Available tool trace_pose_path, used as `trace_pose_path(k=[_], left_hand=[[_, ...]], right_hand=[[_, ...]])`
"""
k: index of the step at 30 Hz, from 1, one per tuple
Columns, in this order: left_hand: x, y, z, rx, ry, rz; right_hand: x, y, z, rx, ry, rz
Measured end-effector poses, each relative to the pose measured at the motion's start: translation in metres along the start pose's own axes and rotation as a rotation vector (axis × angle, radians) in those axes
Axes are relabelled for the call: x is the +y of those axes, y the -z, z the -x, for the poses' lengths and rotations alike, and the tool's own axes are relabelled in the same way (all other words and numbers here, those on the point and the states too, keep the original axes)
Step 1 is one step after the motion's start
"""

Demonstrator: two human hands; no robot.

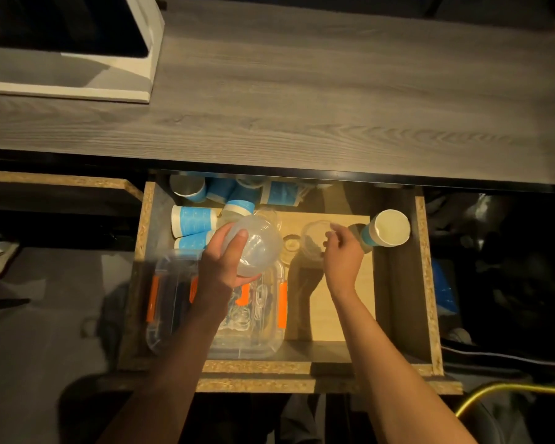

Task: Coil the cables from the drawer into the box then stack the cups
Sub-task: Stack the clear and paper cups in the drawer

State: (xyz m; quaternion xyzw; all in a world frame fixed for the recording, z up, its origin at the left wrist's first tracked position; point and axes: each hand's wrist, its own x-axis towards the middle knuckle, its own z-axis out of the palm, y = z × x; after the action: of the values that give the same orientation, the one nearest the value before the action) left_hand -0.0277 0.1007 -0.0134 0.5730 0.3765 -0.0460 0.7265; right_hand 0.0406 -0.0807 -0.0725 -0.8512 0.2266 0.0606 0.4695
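Open drawer (425,283), chipboard-edged, pulled out beneath a grey wood-grain surface (302,91). Nearest, at the drawer's front left: clear plastic box (257,331) with orange latches, pale coiled cables (253,302) lying inside; a second clear piece with orange clips (170,299) just beside it on the left, blurred. Above the box: left hand (221,261), fingers wrapped around a clear plastic cup (257,248) held on its side, thumb on top. To the right: right hand (343,251), fingers pinched on the rim of another clear cup (314,235) over a light wooden board (334,309). Further right: upright blue-and-white paper cup (388,232), mouth open upward. At the drawer's back left: jumble of blue paper cups (212,200) lying on their sides. Farthest, on the surface's left: white open-sided stand (109,75).
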Motion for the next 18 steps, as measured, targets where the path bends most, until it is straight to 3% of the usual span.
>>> trace_pose_path(k=[3, 6, 10, 12, 18], left_hand=[[-0.004, -0.009, 0.008, 0.028, -0.039, -0.086], [-0.008, -0.017, 0.017, 0.017, 0.009, -0.067], [-0.010, -0.030, 0.030, -0.012, 0.120, 0.019], [-0.013, -0.035, 0.035, -0.026, 0.173, 0.038], [-0.016, -0.032, 0.038, -0.066, 0.117, -0.001]], right_hand=[[-0.024, 0.027, 0.017, 0.093, 0.072, -0.224], [-0.052, 0.049, 0.036, -0.048, 0.128, -0.347], [-0.058, 0.045, 0.060, -0.217, 0.248, -0.140], [-0.055, 0.037, 0.066, -0.268, 0.197, -0.066], [-0.054, 0.025, 0.077, -0.356, 0.097, -0.129]])
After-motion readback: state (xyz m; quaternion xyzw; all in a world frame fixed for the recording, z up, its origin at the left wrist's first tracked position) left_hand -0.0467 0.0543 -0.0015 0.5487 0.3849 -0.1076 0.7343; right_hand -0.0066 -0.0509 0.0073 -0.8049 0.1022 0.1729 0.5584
